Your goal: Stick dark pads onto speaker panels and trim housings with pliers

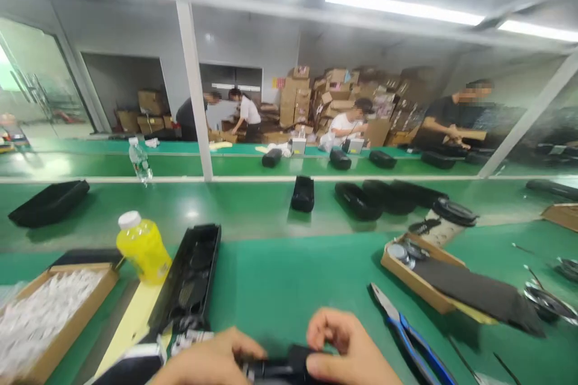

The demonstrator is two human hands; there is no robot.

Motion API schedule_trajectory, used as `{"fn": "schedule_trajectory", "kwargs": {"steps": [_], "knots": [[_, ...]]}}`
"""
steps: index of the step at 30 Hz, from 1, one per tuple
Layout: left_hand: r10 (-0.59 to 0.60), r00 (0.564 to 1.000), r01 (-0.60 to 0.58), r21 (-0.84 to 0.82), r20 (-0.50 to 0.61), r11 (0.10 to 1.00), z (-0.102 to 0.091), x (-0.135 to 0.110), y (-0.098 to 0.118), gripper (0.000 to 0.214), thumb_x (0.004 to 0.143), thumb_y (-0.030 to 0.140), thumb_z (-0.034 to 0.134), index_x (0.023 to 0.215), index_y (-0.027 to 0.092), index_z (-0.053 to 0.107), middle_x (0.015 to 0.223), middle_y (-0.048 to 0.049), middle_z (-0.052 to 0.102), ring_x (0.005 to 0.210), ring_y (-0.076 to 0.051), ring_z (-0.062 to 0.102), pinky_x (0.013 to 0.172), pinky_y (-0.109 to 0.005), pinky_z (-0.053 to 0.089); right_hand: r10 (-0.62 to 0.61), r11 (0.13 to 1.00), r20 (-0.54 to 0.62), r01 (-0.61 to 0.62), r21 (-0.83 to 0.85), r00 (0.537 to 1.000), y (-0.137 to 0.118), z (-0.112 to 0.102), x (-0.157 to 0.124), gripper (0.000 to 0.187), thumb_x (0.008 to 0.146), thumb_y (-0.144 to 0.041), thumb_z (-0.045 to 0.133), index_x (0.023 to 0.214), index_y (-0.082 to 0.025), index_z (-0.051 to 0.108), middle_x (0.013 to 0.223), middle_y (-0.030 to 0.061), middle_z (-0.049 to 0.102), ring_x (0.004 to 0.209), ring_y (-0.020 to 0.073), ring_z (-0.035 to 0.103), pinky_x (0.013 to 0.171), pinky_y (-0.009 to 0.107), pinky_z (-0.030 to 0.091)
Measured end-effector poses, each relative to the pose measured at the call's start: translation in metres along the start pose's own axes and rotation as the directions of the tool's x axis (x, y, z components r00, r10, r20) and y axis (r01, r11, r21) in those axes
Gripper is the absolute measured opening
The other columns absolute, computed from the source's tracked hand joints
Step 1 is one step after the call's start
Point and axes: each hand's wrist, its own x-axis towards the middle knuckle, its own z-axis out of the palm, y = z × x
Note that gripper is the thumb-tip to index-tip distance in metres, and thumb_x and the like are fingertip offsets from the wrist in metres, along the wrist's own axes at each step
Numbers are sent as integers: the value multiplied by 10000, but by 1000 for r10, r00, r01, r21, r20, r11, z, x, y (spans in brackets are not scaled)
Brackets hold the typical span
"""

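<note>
At the bottom edge, my left hand (pixel 210 360) and my right hand (pixel 345 346) hold a black plastic part (pixel 289 367) between them. The left fingers rest on its left end, and the right thumb and curled fingers pinch its other end. The lower portion of the part lies outside the view, and motion blurs it. Just beyond my left hand lies a long, open black plastic housing (pixel 193 277) with round recesses inside. To the right of my right hand are blue-handled pliers (pixel 409 337), lying on the green tabletop (pixel 266 289).
A yellow drink bottle (pixel 143 248) stands beside a carton of clear-wrapped parts (pixel 106 289) on the left. At right, a cardboard tray (pixel 419 289) holds round metal parts and dark foam. Black housings (pixel 302 194) sit along the conveyor (pixel 253 207). Several people work behind it.
</note>
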Motion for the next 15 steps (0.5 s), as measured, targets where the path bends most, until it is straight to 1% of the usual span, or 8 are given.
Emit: {"fn": "schedule_trajectory", "kwargs": {"steps": [2, 6, 8, 10, 12, 13, 14, 15], "knots": [[-4, 998, 6, 47, -55, 999, 3, -4, -1, 729, 371, 401, 836, 1065, 265, 661, 1168, -11, 606, 1109, -302, 526, 997, -374, 386, 232, 969, 136, -241, 53, 963, -9, 1, -5, 339, 670, -401, 738, 875, -140, 672, 670, 16, 643, 631, 142, 598, 652, 248, 480], [121, 977, -111, 66, -175, 992, 5, -4, -7, 532, 619, 520, 708, 1074, 249, 651, 1119, -18, 626, 1022, -265, 570, 914, -363, 442, 277, 960, 105, -269, -83, 955, -19, 0, 0, 176, 788, -303, 617, 809, -144, 689, 769, 44, 662, 762, 167, 591, 759, 294, 435], [175, 958, -158, 94, -226, 983, 9, -5, -8, 479, 658, 522, 680, 1064, 269, 649, 1109, -10, 630, 1003, -259, 575, 894, -373, 447, 289, 953, 108, -276, -125, 951, -20, 1, 0, 165, 791, -292, 610, 792, -147, 690, 801, 53, 667, 783, 177, 592, 758, 305, 428], [280, 873, -219, 193, -400, 957, 18, -13, -6, 445, 666, 485, 689, 1050, 263, 651, 1108, -24, 629, 1022, -264, 560, 922, -390, 415, 290, 953, 124, -275, -125, 949, -20, 2, -2, 147, 784, -279, 614, 769, -153, 687, 803, 56, 664, 782, 182, 591, 745, 312, 428], [392, 682, -274, 280, -618, 920, 33, -29, -4, 300, 724, 406, 659, 972, 238, 662, 1002, -31, 653, 940, -227, 579, 878, -344, 419, 268, 963, 144, -258, -85, 953, -18, 3, -4, 122, 773, -259, 618, 732, -160, 676, 785, 55, 658, 798, 187, 590, 724, 307, 433], [409, 617, -305, 274, -673, 912, 42, -39, -3, 197, 765, 366, 623, 895, 224, 664, 898, -23, 658, 842, -191, 589, 800, -297, 435, 254, 967, 154, -247, -66, 955, -16, 3, -5, 110, 768, -248, 619, 718, -165, 670, 780, 54, 657, 821, 192, 589, 720, 304, 436], [396, 613, -342, 222, -684, 913, 53, -49, -4, 140, 801, 331, 582, 810, 213, 656, 784, -11, 642, 726, -154, 577, 696, -253, 434, 244, 970, 164, -238, -57, 956, -15, 4, -5, 102, 765, -238, 619, 705, -169, 665, 776, 53, 657, 847, 198, 588, 724, 304, 438], [362, 688, -374, 120, -629, 920, 64, -57, -6, 162, 819, 315, 557, 738, 204, 644, 697, -1, 612, 633, -126, 548, 598, -224, 410, 238, 971, 174, -230, -63, 956, -14, 4, -6, 96, 763, -230, 620, 698, -174, 662, 770, 52, 658, 874, 204, 586, 738, 310, 438]]}}
